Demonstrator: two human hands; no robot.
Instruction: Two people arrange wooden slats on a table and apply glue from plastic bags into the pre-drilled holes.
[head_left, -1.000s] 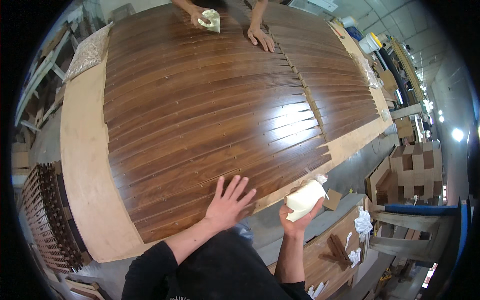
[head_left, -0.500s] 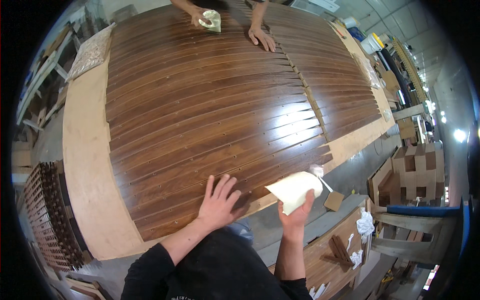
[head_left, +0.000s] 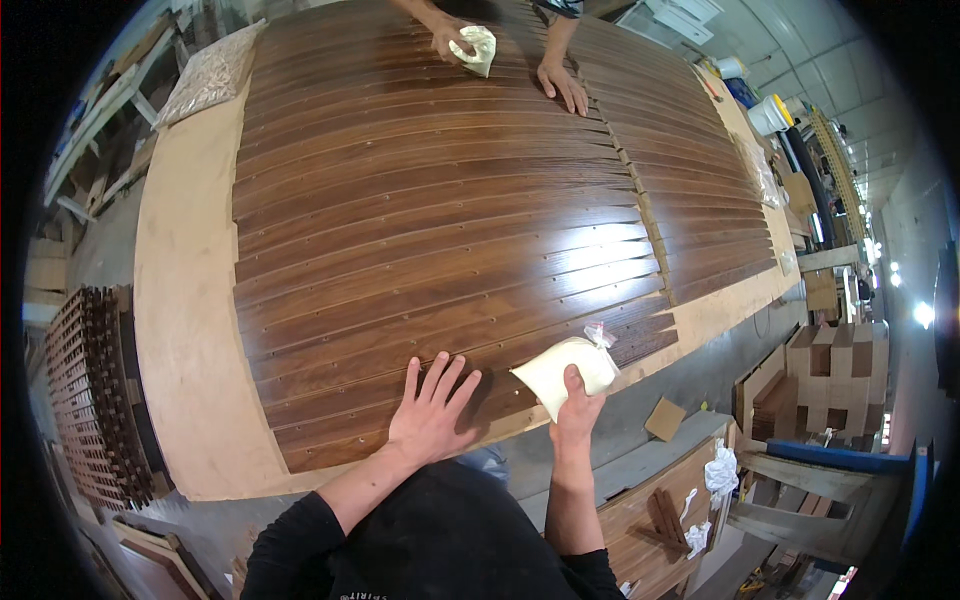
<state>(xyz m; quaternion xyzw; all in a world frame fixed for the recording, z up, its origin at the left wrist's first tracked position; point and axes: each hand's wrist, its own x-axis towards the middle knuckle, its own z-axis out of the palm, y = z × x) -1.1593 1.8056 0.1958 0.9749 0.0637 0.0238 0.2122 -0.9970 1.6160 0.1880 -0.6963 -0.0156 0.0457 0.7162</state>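
My left hand (head_left: 432,412) lies flat with fingers spread on the near dark wooden slats (head_left: 430,220), which are laid side by side on a pale plywood table (head_left: 185,300). My right hand (head_left: 578,415) grips a pale yellow cloth pad (head_left: 565,372) and presses it on the slats close to the table's near edge. At the far side another person's hand holds a similar pale cloth (head_left: 477,47) on the slats, with their other hand (head_left: 565,85) resting flat beside it.
A rack of dark slats (head_left: 95,400) stands at the left. Cardboard boxes (head_left: 835,375) and a lower bench with wood scraps and rags (head_left: 680,500) are at the right. A white bucket (head_left: 768,115) sits at the far right table end.
My right hand has brought the cloth up from beyond the table's edge onto the slats. My left hand stayed flat, shifting slightly.
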